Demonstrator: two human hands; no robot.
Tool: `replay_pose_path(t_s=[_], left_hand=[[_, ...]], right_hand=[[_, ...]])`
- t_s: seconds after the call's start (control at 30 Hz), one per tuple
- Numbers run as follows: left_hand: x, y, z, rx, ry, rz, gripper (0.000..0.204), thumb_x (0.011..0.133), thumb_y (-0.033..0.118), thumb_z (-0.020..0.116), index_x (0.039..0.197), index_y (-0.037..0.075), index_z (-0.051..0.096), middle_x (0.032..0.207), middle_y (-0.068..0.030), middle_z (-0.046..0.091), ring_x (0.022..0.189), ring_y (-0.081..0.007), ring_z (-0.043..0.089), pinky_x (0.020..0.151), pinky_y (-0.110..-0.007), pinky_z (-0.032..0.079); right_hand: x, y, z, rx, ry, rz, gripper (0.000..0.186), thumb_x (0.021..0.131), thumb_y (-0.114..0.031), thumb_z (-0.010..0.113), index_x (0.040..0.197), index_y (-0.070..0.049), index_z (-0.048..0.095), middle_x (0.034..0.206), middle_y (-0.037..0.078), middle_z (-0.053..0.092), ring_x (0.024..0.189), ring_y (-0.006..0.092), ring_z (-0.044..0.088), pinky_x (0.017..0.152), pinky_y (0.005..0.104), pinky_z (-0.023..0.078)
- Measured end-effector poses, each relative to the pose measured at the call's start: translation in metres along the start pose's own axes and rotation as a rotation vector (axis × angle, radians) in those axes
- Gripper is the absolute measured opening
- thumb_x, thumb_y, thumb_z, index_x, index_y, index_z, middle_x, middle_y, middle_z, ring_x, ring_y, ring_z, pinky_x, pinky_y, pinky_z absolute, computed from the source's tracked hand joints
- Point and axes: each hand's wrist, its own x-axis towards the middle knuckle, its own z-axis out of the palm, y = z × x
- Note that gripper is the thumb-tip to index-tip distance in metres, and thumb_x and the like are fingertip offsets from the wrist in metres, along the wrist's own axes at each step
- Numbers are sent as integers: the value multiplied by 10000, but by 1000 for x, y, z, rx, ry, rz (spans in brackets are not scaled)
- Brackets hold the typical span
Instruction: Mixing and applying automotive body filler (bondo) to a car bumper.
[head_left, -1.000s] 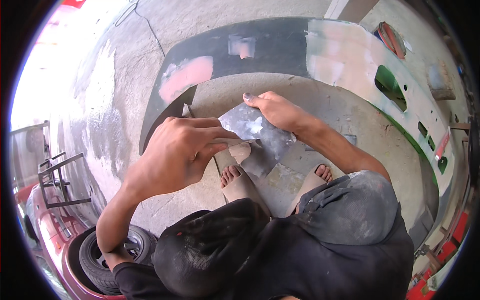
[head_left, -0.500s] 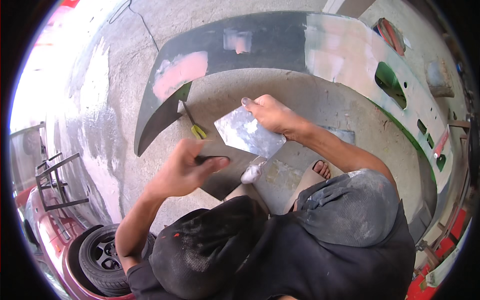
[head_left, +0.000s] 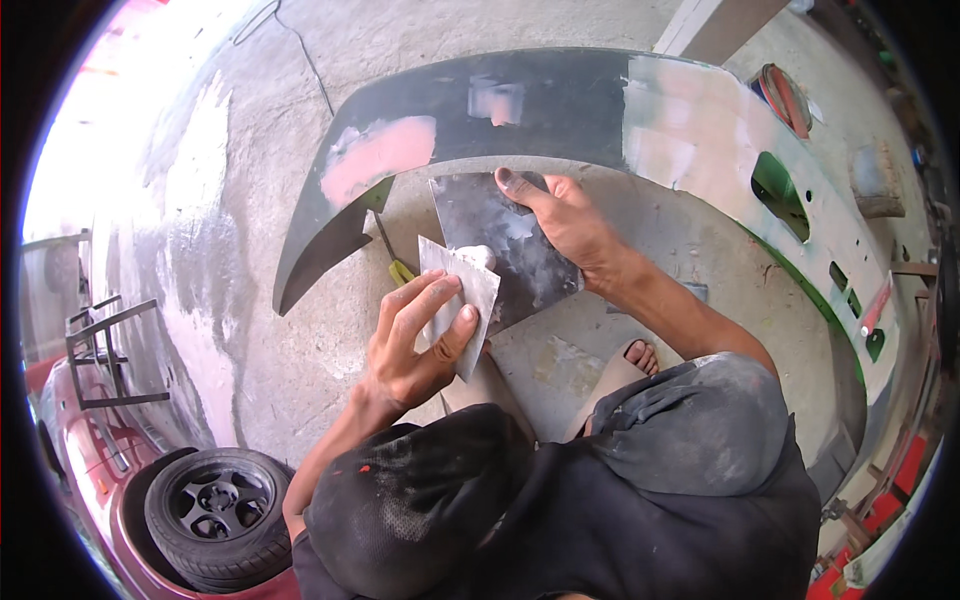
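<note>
My left hand pinches a thin, pale metal spreader, thumb in front and fingers along its near side. A white lump of putty sits at the spreader's upper edge, touching or close to a dark flat plate. My right hand grips that plate by its right side, thumb on top; whitish smears cover part of its face. Beyond both hands curves a long panel like a car bumper, dark grey on the left and pale on the right, with pink filler patches.
A yellow-handled tool lies partly hidden behind my left hand. On the left are a black metal frame and a wheel in a red car part. A red round object and a pillar stand at the back right.
My left hand has moved right and up, bringing its spreader against or near the right-hand plate. Both have tilted, and the putty lump is higher. My right hand has shifted slightly right.
</note>
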Motion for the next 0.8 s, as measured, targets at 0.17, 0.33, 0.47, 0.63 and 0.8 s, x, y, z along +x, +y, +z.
replay_pose_path(t_s=[0.17,0.33,0.47,0.63,0.8], left_hand=[[-27,-1,20,-26,7,-182,500,644,-54,770,1122,52,672,1305,-195,524,974,-373,633,775,-396,559],[-27,-15,-3,-150,0,-479,423,736,-150,609,1120,12,682,971,-196,700,775,-278,644,692,-349,523],[33,-7,-61,-179,38,-407,335,802,-105,563,1102,-14,681,937,-163,694,734,-280,639,677,-352,521],[67,13,-63,257,-312,8,403,725,41,708,1126,92,703,978,-74,679,809,-234,660,698,-340,571],[70,12,-66,264,-428,89,505,720,157,717,1221,143,653,1039,-28,646,787,-143,617,645,-270,580]], right_hand=[[1,-3,-7,-120,53,-59,321,941,-355,650,980,-37,656,885,6,678,702,49,612,571,217,497],[-7,-30,-10,-123,-58,-138,333,944,-376,644,907,-46,671,830,-16,656,687,22,572,615,194,466],[-7,-17,-8,-119,10,-250,307,959,-349,628,894,-53,675,823,-34,653,690,15,545,617,194,453],[-4,-12,-5,-258,70,-244,297,967,-328,619,864,-53,667,811,-49,626,722,8,514,627,192,437],[-6,-7,-5,-367,118,-389,303,974,-309,610,880,-28,671,822,-37,625,752,25,496,673,217,434]])
